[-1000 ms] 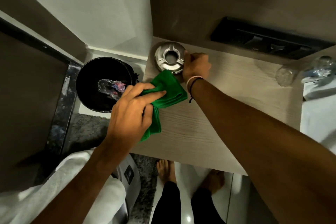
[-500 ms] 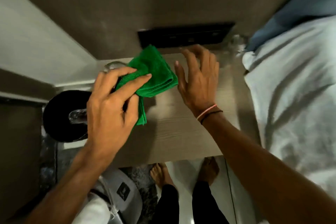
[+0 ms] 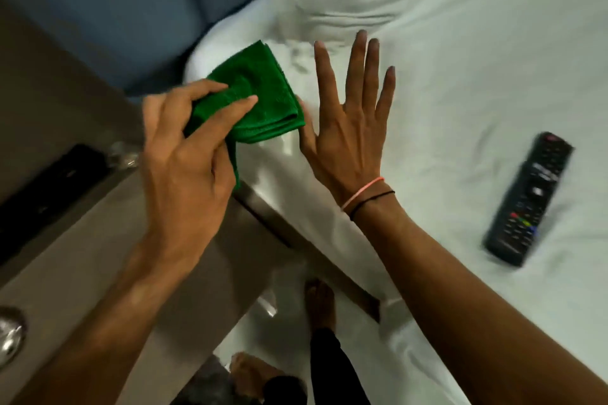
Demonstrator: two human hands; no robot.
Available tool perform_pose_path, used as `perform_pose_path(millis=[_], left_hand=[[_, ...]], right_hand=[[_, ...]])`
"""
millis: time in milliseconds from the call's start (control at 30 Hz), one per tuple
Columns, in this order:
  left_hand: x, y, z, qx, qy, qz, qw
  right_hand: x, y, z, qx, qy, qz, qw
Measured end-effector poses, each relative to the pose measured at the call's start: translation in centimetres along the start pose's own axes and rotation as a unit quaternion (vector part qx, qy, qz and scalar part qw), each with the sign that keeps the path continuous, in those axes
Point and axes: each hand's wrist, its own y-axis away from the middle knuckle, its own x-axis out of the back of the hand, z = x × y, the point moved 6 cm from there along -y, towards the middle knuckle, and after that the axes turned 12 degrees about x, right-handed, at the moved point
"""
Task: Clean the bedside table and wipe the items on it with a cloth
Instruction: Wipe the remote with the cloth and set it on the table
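A person's left hand [image 3: 187,154], at centre left of the frame, pinches a folded green cloth [image 3: 255,97] between thumb and fingers, holding it up over the edge of a bed's white sheet [image 3: 477,59]. Just to the right of the cloth, the right hand [image 3: 348,122] is spread flat with fingers apart and palm down above the sheet, its thumb side just beside the cloth's lower corner; whether the palm touches the sheet cannot be told. Pink and black bands [image 3: 365,196] circle the right wrist. A black remote control [image 3: 528,199] lies on the sheet at the right of the frame, well apart from both hands. The bedside table [image 3: 82,273], a pale wood-grain surface, fills the lower left, with a shiny metal object [image 3: 10,335] cut off by the left edge and a dark panel [image 3: 49,187] on the wall behind it. A blue headboard [image 3: 131,10] occupies the upper left. A bare foot [image 3: 320,306] stands on the floor at bottom centre, between table and bed.
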Motion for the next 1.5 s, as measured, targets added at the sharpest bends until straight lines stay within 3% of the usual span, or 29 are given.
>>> perform_pose_path(millis=[167,300,500,667,867,1000,1033,1100,1200,1267,1300,1400,1500], left_hand=[[-6.6,-2.2,8.4,-0.045,0.026,-0.032,0.998],[-11.3,-1.7,13.5,-0.081,0.044,-0.082,0.992],[-15.2,-0.3,16.3,-0.118,0.049,-0.131,0.983],[-15.4,-0.3,15.5,-0.119,0.051,-0.135,0.982],[-12.1,-1.2,11.6,-0.090,0.051,-0.107,0.989],[-8.1,-1.9,7.3,-0.042,0.049,-0.064,0.996],[-6.7,-2.1,6.0,-0.025,0.047,-0.048,0.997],[-4.1,-2.2,3.6,0.004,0.045,-0.016,0.999],[1.0,-1.8,-0.9,0.063,0.031,0.051,0.996],[4.5,-0.8,-4.2,0.112,0.014,0.098,0.989],[5.7,-0.3,-5.5,0.136,0.008,0.111,0.985],[8.5,1.9,-9.7,0.205,-0.015,0.124,0.971],[9.0,4.3,-12.7,0.226,-0.029,0.078,0.971]], right_hand=[[2.3,2.7,12.0,-0.126,0.050,-0.030,0.990],[3.4,7.3,20.1,-0.249,0.089,-0.069,0.962],[3.3,13.5,25.1,-0.409,0.023,-0.103,0.907],[3.4,12.9,25.2,-0.406,-0.075,-0.002,0.911],[3.2,8.8,21.6,-0.358,-0.127,0.014,0.925],[2.6,4.6,14.7,-0.279,-0.310,0.052,0.907],[2.2,3.6,12.6,-0.269,-0.391,0.049,0.879],[1.0,2.1,8.7,-0.276,-0.564,0.006,0.778],[-1.0,1.3,0.1,-0.298,-0.765,-0.133,0.555],[-2.0,1.9,-6.0,-0.337,-0.828,-0.206,0.398],[-2.4,2.6,-8.4,-0.358,-0.840,-0.226,0.340],[-3.5,4.8,-15.9,-0.369,-0.850,-0.281,0.247],[-4.2,7.2,-22.0,-0.366,-0.854,-0.322,0.181]])
